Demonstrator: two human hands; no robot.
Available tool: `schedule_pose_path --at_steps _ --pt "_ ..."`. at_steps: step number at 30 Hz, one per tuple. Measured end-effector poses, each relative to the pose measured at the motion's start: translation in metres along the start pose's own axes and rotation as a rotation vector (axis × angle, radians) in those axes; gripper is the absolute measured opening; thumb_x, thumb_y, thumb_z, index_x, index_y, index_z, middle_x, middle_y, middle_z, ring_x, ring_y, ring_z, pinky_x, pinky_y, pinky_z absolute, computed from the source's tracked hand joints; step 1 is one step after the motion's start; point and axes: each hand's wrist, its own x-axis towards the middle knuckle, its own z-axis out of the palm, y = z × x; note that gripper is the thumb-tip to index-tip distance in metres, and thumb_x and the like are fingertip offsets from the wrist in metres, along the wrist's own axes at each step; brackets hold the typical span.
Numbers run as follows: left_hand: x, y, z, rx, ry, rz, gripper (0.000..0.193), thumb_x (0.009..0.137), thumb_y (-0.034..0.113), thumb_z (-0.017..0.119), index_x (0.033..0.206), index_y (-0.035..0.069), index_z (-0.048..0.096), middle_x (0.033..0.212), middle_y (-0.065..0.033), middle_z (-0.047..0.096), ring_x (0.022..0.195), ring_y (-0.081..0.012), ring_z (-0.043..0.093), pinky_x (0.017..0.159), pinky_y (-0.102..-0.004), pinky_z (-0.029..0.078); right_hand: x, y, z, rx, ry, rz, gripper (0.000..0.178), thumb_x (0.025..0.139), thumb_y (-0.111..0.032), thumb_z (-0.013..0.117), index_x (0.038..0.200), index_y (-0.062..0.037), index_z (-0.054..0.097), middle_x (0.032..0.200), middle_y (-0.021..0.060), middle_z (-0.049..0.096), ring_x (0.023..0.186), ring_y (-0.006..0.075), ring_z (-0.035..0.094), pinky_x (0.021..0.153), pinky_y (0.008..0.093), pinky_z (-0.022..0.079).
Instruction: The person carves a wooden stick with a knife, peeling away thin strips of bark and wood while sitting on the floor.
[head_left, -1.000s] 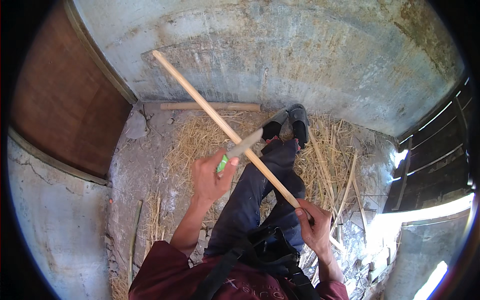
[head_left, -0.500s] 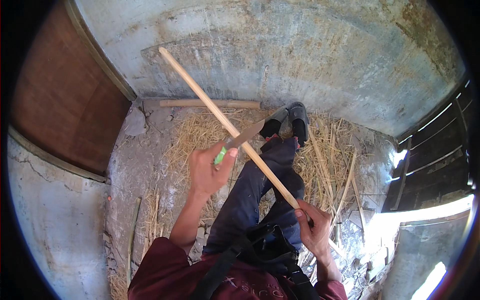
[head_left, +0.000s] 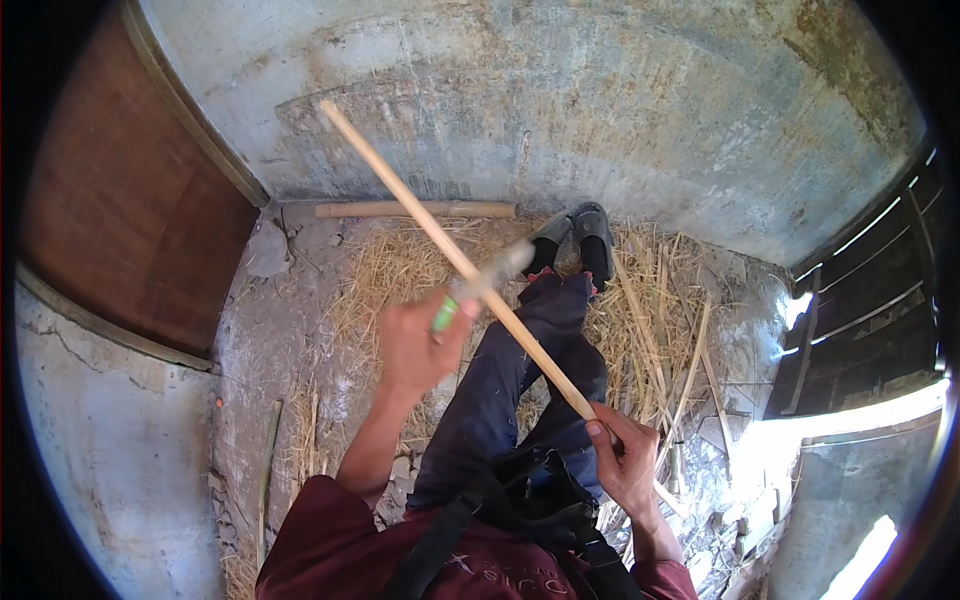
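A long pale wooden stick [head_left: 408, 196] slants from the far left down to the near right, above my legs. Its near end is pinched between the thumb and fingers of my right hand [head_left: 626, 455]. My left hand [head_left: 422, 345] is closed around the green handle of a knife [head_left: 500, 268]. The blade, blurred by motion, lies across the stick around its middle; whether it touches the wood I cannot tell. Most of the handle is hidden in my fist.
Straw and shavings [head_left: 395, 275] lie around my shoes [head_left: 592, 225]. A bamboo pole [head_left: 420, 210] rests along the foot of the wall [head_left: 640, 120]. Split strips [head_left: 700, 350] lie at right, a green stick [head_left: 268, 470] at left. A brown door panel [head_left: 140, 200] stands far left.
The knife's blade is now smeared by motion, having been sharp before, with its handle slightly shifted. The stick has moved only a little, and my right hand keeps its grip.
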Motion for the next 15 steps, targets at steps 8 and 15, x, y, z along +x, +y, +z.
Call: schedule_pose_path --at_steps 8,15 --pt "0.008 -0.007 -0.007 0.063 0.057 -0.122 0.043 0.106 0.039 0.064 0.080 0.004 0.067 0.050 -0.0095 0.050 0.042 -0.0270 0.055 0.044 -0.0409 0.038 0.000 -0.005 -0.004 -0.030 -0.052 0.036 0.022 0.100 -0.004 0.071 0.120 0.0021 0.076 0.083 0.0147 0.073 0.059 0.0163 0.066 0.053 0.0302 0.048" --pt "0.013 -0.014 -0.005 0.021 0.050 -0.132 0.048 0.107 0.043 0.062 0.079 0.005 0.070 0.049 -0.0041 0.049 0.042 -0.0164 0.051 0.043 -0.0384 0.035 -0.004 -0.002 -0.003 -0.030 -0.032 0.041 0.021 0.100 -0.004 0.071 0.119 0.0031 0.076 0.083 0.0156 0.073 0.057 0.0155 0.062 0.052 0.0308 0.045"
